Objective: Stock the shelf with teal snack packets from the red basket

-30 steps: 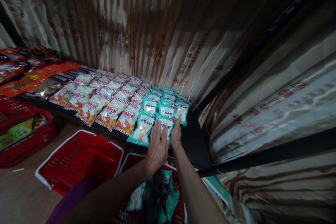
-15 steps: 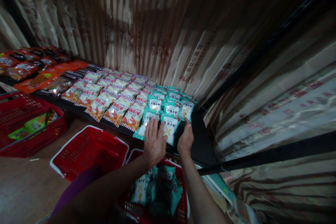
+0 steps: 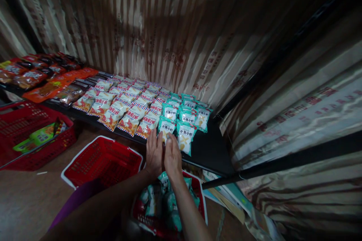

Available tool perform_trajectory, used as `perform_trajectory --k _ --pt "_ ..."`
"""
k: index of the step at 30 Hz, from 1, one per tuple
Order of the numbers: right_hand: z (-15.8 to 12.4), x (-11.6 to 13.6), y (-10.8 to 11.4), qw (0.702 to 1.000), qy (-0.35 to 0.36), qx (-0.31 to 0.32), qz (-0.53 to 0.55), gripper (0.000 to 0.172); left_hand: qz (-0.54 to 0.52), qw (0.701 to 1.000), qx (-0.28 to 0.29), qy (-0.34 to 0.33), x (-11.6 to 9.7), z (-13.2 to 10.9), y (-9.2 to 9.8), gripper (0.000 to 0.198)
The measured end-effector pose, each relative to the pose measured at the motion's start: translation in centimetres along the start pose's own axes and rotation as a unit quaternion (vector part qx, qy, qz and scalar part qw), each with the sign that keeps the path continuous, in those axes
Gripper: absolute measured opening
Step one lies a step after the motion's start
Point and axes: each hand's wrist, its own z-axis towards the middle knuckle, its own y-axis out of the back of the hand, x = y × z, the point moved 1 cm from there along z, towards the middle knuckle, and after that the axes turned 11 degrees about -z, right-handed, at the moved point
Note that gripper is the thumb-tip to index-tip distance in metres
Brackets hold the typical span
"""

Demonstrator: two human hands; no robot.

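Both my hands meet at the front edge of the black shelf, over the lower end of a green-and-white snack bag (image 3: 167, 126). My left hand (image 3: 154, 155) lies at the bag's lower left with its fingers stretched out. Beside it, my right hand (image 3: 172, 156) is open too, its thumb by the bag's lower front. The hands hide the bag's bottom end. Another green-and-white snack bag (image 3: 186, 135) lies just right of my right hand, in front of several more of the same kind. Under my forearms, a red basket (image 3: 204, 199) holds several green bags.
White-and-orange snack bags (image 3: 128, 118) lie in rows to the left on the shelf (image 3: 210, 152), then orange packets (image 3: 58, 83). A second red basket (image 3: 106, 158) and a third one (image 3: 31, 158) with green packets stand below. Curtain-like sheeting (image 3: 169, 26) hangs behind.
My right hand has moved left from the right side of the green bags to beside my left hand. My left hand has shifted slightly down and left. The front-left green bag looks straighter.
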Motion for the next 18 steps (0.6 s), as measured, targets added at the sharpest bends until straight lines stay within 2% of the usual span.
perform_trajectory --k 6,10,13,18 --pt "0.8 1.5 -0.2 0.998 -0.028 0.028 -0.047 0.067 -0.031 0.998 0.046 0.021 0.1 -0.1 0.1 0.051" --pt "0.9 2.3 -0.5 0.998 -0.019 0.013 -0.053 0.066 -0.076 0.993 0.081 0.037 0.3 -0.1 -0.1 0.052" --pt "1.1 2.2 -0.9 0.998 -0.011 -0.014 -0.058 0.066 -0.104 0.991 0.074 0.035 0.5 0.1 -0.2 0.052" --pt "1.5 0.8 -1.6 0.998 0.010 -0.021 -0.058 0.064 -0.098 0.994 0.054 0.013 1.2 0.5 -0.6 0.051"
